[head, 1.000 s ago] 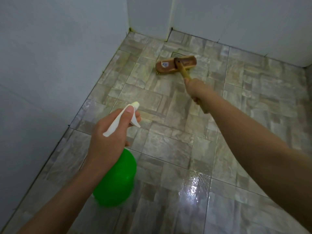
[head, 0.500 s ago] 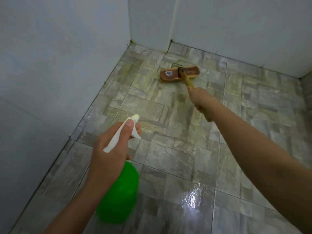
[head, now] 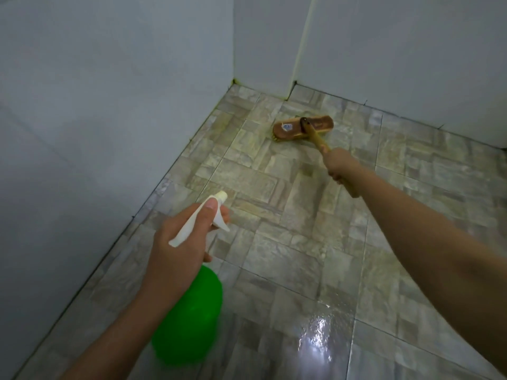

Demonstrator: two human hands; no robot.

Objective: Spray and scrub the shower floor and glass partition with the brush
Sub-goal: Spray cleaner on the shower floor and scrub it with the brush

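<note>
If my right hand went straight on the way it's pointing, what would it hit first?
Probably the brown wooden brush head at the end of the yellow handle your right hand grips, with the white wall behind.

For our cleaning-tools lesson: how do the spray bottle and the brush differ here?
The spray bottle is green with a white trigger; the brush is brown. The left hand holds the bottle off the floor; the brush head rests on it, right hand gripping its handle. Each is in one hand.
</note>
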